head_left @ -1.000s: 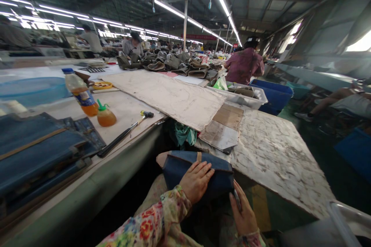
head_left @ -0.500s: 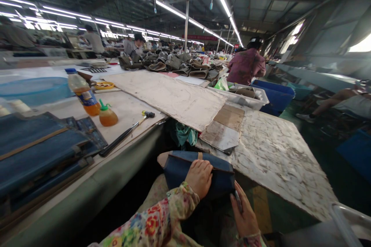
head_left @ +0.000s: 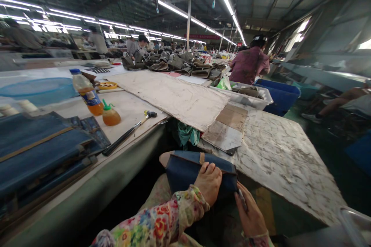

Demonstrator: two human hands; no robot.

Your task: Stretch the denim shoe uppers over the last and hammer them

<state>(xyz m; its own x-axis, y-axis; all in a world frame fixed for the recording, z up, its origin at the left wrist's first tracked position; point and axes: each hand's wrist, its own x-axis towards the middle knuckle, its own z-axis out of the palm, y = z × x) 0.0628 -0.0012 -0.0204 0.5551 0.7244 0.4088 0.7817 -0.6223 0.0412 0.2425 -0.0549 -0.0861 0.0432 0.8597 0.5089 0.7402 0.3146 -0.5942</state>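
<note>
A dark blue bag piece (head_left: 185, 170) with a tan strap and a pale pointed end lies over my lap, below the table edge. My left hand (head_left: 209, 183) grips its upper edge, fingers wrapped over the seam right of the strap. At the piece's right end, my right hand (head_left: 251, 210) holds a small slim grey tool (head_left: 242, 200) between thumb and fingers. The tool's tip is too small to make out. Floral sleeves cover both forearms.
Stacked blue pieces (head_left: 37, 146), a hammer (head_left: 130, 133), an orange-liquid bottle (head_left: 88, 94) and a green-capped squeeze bottle (head_left: 111, 115) stand or lie left. A worn board (head_left: 284, 154) extends right. Beyond are a white bin (head_left: 261, 102) and a person (head_left: 249, 61).
My left hand has slid right along the blue piece's edge, uncovering more of the tan strap. The right hand appears slightly lower and further right, still with the tool. The whole view has shifted a little.
</note>
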